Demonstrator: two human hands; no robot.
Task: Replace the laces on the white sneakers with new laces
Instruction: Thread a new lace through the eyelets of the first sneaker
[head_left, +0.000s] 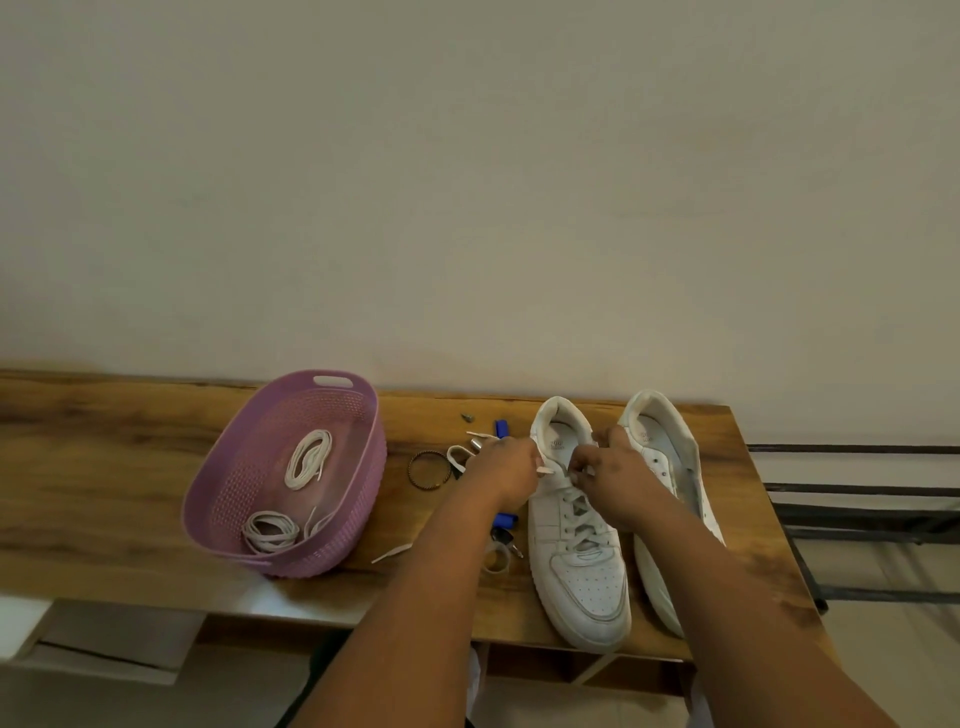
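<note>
1. Left sneaker (576, 545) laced most of the way up; right sneaker (670, 499) looks unlaced (partly hidden).
2. Both stand on the bench (130, 467); spare laces (307, 460) coiled in the basket (218, 488).
3. Left hand (506, 467) and right hand (613, 475) pinch lace ends at the top eyelets, probably threading.

Home: wooden table (130, 467), plain wall (467, 182).

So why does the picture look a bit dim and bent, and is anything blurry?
Head view: the light is soft and warm, so shadows are faint, with no glare. The wide lens bows the table edge and stretches the forearms. The hands, left and right, look slightly soft at the sneaker; the laces in the basket are sharper.
</note>
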